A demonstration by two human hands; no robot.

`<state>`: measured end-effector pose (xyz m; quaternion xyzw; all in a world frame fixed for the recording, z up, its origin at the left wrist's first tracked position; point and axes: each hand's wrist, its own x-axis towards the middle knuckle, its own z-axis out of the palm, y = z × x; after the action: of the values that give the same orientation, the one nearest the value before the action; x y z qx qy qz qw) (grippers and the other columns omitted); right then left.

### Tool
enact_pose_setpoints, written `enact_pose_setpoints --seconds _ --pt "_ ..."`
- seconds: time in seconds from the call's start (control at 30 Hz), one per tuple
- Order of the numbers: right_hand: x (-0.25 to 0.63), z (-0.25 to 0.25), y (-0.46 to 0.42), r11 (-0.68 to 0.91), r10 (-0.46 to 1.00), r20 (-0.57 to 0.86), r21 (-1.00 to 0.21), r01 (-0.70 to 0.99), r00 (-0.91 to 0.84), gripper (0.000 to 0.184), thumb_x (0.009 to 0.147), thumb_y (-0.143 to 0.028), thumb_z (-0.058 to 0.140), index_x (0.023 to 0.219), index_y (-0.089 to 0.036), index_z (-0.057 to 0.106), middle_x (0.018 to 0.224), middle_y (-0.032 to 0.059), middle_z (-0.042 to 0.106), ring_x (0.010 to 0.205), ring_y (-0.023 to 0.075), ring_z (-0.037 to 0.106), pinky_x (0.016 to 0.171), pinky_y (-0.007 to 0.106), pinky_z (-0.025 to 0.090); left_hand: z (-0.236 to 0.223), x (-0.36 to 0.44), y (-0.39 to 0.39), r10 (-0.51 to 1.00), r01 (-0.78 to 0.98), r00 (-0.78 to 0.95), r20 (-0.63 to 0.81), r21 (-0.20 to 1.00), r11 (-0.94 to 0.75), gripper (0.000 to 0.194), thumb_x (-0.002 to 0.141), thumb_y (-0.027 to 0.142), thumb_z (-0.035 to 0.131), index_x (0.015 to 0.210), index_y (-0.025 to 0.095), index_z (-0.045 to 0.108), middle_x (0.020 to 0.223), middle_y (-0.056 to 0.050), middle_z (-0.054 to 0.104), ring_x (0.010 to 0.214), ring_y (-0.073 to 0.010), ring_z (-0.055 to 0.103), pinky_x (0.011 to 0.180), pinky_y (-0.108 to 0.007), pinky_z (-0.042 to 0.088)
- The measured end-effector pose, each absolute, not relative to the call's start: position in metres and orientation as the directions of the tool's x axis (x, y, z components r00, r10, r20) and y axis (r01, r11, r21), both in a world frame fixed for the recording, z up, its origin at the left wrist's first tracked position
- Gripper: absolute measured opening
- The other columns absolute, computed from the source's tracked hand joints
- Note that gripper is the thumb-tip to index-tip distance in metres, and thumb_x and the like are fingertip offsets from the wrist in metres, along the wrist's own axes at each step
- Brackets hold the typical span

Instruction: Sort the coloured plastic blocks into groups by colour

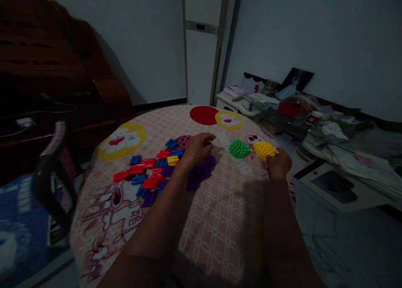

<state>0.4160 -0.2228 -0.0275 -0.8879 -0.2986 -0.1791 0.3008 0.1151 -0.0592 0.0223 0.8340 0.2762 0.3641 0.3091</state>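
Note:
My right hand [280,164] grips the right side of a yellow knobbly cluster [264,150] at the right of the table. Just left of that, a green knobbly cluster [239,149] of similar shape rests on the cloth. My left hand [201,147] hovers near the purple plastic pieces [201,174], its fingers loosely bent and apart, with nothing seen in them. Left of it lies a spread of red pieces [138,167], blue pieces [138,179] and a yellow piece [172,160]. My left forearm hides part of the pile.
A patterned cloth covers the round table [213,221]. A chair [55,183] stands at its left, with a wooden bench [63,70] behind. On the right, a low cabinet [333,183] and glass shelf carry papers, bags and a cup [313,118]. A tall white unit [201,61] stands at the back.

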Motion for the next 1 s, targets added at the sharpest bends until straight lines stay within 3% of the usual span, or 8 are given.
enact_pose_setpoints --seconds 0.27,0.47,0.57,0.67,0.83,0.9,1.0 --pt "0.391 -0.022 -0.199 -0.394 0.330 0.711 -0.495 0.775 0.621 0.040 0.083 -0.021 0.042 0.108 -0.009 0.071 0.105 0.0190 0.072 0.094 0.0285 0.067 0.087 0.043 0.050 0.025 0.046 -0.019 0.906 0.684 0.300 0.299 0.594 -0.423 0.031 0.079 0.015 0.061 0.106 0.012 0.076 0.100 -0.011 0.078 0.094 -0.0225 0.072 0.089 -0.030 0.054" --pt "0.371 -0.026 -0.186 -0.268 0.401 0.730 -0.485 0.832 0.554 0.034 0.080 -0.026 0.045 0.097 -0.014 0.072 0.095 0.0157 0.073 0.085 0.0258 0.066 0.083 0.040 0.051 0.021 0.012 -0.011 0.927 0.841 0.373 -0.031 0.433 -0.324 0.025 0.073 0.023 0.072 0.097 0.019 0.079 0.094 -0.004 0.079 0.090 -0.0212 0.072 0.078 -0.024 0.052" --pt "0.368 -0.029 -0.183 -0.246 0.411 0.731 -0.486 0.839 0.544 0.034 0.080 -0.027 0.045 0.096 -0.014 0.072 0.094 0.0157 0.073 0.084 0.0254 0.066 0.083 0.040 0.051 0.020 0.007 -0.011 0.881 0.831 0.456 -0.128 0.416 -0.370 0.040 0.067 0.025 0.078 0.107 0.021 0.077 0.099 -0.003 0.078 0.092 -0.0208 0.071 0.075 -0.022 0.052" --pt "0.367 -0.030 -0.182 -0.241 0.431 0.723 -0.485 0.841 0.540 0.035 0.080 -0.028 0.045 0.097 -0.013 0.073 0.094 0.0165 0.074 0.084 0.0255 0.066 0.083 0.040 0.051 0.015 0.008 -0.009 0.855 0.790 0.509 -0.105 0.452 -0.415 0.053 0.062 0.024 0.080 0.114 0.023 0.074 0.096 -0.002 0.078 0.087 -0.0199 0.071 0.070 -0.021 0.052" --pt "0.358 -0.025 -0.182 -0.282 0.468 0.668 -0.507 0.814 0.579 0.035 0.083 -0.028 0.045 0.099 -0.014 0.073 0.098 0.0152 0.074 0.090 0.0254 0.067 0.085 0.038 0.051 0.004 0.011 -0.001 0.816 0.640 0.576 0.055 0.591 -0.492 0.037 0.055 0.015 0.078 0.092 0.021 0.076 0.071 0.001 0.073 0.066 -0.0171 0.068 0.056 -0.020 0.048" --pt "0.349 -0.023 -0.181 -0.239 0.488 0.635 -0.563 0.791 0.599 0.033 0.085 -0.032 0.048 0.099 -0.015 0.073 0.098 0.0136 0.074 0.090 0.0247 0.068 0.085 0.038 0.052 0.006 0.015 -0.002 0.828 0.561 0.550 0.109 0.686 -0.463 0.034 0.058 0.016 0.075 0.092 0.019 0.076 0.070 0.000 0.072 0.064 -0.0165 0.067 0.056 -0.021 0.049" --pt "0.325 -0.020 -0.176 -0.041 0.586 0.532 -0.734 0.678 0.611 0.033 0.082 -0.042 0.058 0.096 -0.017 0.073 0.091 0.0093 0.074 0.078 0.0221 0.068 0.073 0.035 0.055 0.016 0.032 -0.011 0.810 0.338 0.558 0.180 0.842 -0.420 0.038 0.066 0.020 0.073 0.103 0.015 0.074 0.079 -0.003 0.074 0.070 -0.0159 0.068 0.063 -0.024 0.053"
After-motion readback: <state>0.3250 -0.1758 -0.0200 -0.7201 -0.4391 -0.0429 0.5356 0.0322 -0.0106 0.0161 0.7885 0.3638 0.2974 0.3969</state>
